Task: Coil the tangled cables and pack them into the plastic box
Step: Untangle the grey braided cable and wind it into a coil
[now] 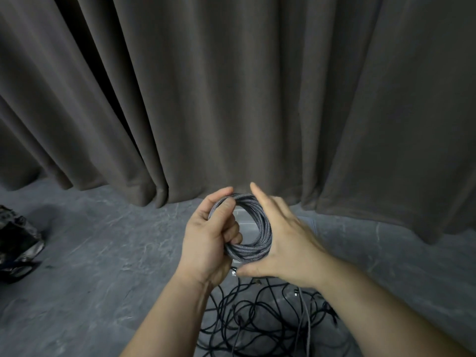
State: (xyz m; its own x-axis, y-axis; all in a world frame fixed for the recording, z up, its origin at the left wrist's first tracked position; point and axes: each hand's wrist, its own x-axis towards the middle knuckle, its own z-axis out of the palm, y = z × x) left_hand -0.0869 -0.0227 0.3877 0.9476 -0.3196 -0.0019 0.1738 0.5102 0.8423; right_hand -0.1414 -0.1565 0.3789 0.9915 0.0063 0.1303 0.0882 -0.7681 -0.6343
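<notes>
Gripping a grey braided cable coil (pixel 253 228) between them, both hands are raised in front of a dark pleated curtain (pixel 231 86). The left hand (pixel 208 240) has its fingers curled through the hole of the coil and its thumb laid over the upper left arc, so the loops are held firmly on that side. The right hand (pixel 286 240) lies against the coil's right edge with its forefinger stretched straight up past the top of the loops and its thumb reaching under the lower arc; its other fingers are hidden behind the coil, so how far they wrap cannot be told. Below the hands, a loose tangle of black cables (pixel 260 320) sprawls on the grey floor (pixel 103 253), with a small pale connector (pixel 234 273) showing just under the coil. A crumpled dark bag (pixel 18 243) sits at the far left edge, well apart from the cables.
</notes>
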